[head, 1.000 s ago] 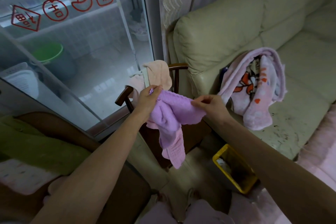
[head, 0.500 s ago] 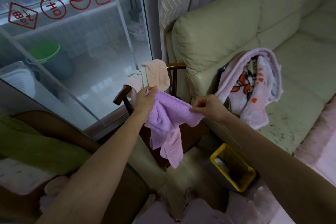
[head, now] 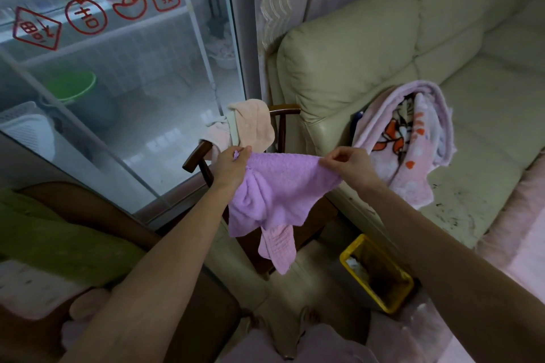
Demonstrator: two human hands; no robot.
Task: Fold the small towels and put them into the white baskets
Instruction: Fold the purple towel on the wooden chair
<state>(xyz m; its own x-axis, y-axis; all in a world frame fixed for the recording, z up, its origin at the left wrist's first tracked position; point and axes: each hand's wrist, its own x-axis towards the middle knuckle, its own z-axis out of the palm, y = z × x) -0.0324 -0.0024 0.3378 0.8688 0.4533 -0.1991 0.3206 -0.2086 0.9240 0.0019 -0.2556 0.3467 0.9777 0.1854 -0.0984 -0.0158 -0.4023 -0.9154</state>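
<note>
Two hands: both raised mid-frame, each pinching a top corner of one purple towel (head: 277, 186).
White basket (head: 28, 130): slatted plastic, at 9 o'clock behind the glass door (head: 132, 97); only partly in view.
Green cloth (head: 59, 242): soft, rumpled, lying at 8 o'clock over a brown seat.
Left hand (head: 231, 163): arm reaching up from 7 o'clock, fingers and thumb closed on the towel's left corner, a tuft of purple showing above the knuckles.
Purple towel: fluffy terry, stretched taut along its top edge between the hands, bunched and creased under the left hand, lower edge hanging free. A second, paler waffle-textured strip hangs below it toward 6 o'clock.
Peach towels (head: 250, 124): soft, draped over the top rail of the wooden chair (head: 283, 115), just behind the left hand at 12 o'clock.
Right hand (head: 349, 163): arm coming from 4 o'clock, thumb and forefinger clamped on the right corner.
Yellow bin (head: 380, 277): hard rectangular plastic, open top, on the floor at 5 o'clock, below the right forearm.
Printed blanket (head: 413, 141): pink fleece with a cartoon print, heaped over the sofa's arm at 3 o'clock, near the right hand.
Sofa (head: 383, 47): cream, smooth and padded, its seat scuffed.
Room: open air beneath the hanging towel, above the chair seat.
</note>
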